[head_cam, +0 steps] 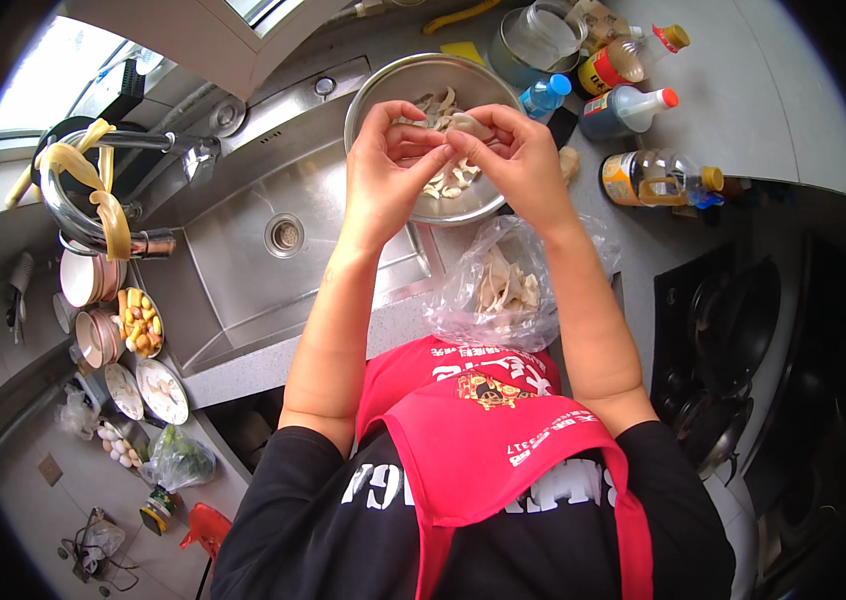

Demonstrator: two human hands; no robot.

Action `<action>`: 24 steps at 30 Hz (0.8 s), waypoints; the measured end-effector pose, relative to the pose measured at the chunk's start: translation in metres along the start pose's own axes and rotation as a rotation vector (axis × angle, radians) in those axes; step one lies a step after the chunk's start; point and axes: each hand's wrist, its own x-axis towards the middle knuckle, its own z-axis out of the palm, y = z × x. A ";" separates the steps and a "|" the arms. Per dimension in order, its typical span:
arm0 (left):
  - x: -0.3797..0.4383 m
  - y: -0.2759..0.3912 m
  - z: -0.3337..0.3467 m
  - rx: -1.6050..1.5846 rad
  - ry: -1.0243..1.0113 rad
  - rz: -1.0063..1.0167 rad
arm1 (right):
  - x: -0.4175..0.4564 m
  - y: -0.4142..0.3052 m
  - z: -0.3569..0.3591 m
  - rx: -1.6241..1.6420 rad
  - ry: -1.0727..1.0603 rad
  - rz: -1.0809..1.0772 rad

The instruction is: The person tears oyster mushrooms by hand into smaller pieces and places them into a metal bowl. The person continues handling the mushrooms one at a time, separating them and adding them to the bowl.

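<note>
Over a stainless steel bowl (479,212), both of my hands meet at the fingertips. My right hand (524,154) pinches a pale piece of oyster mushroom (468,126) between thumb and fingers. At the same piece, the thumb and fingers of my left hand (391,169) close on its near edge, partly hidden by the fingers. Torn mushroom strips (447,182) lie in the bowl below. Between my forearms, a clear plastic bag (460,300) lies open on the counter edge with more oyster mushrooms (505,285) inside.
A steel sink (243,277) with a curved faucet (55,191) is at left. Bottles (622,176) and a pot (513,60) stand right of the bowl. Stacked bowls (85,277), plates (160,390) and bagged greens (179,457) line the left counter. Pans (745,330) sit at far right.
</note>
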 end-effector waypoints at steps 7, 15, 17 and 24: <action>0.006 -0.017 -0.022 -0.146 0.185 0.051 | 0.005 0.005 -0.033 0.263 0.335 0.028; 0.026 -0.059 -0.047 0.669 0.104 0.171 | -0.007 0.014 -0.046 -0.067 0.259 0.129; 0.020 -0.064 -0.035 0.874 0.069 0.324 | -0.022 0.015 -0.043 -0.341 0.220 -0.018; -0.058 -0.067 0.016 0.484 -0.372 0.254 | -0.132 0.025 -0.086 -0.576 -0.382 0.551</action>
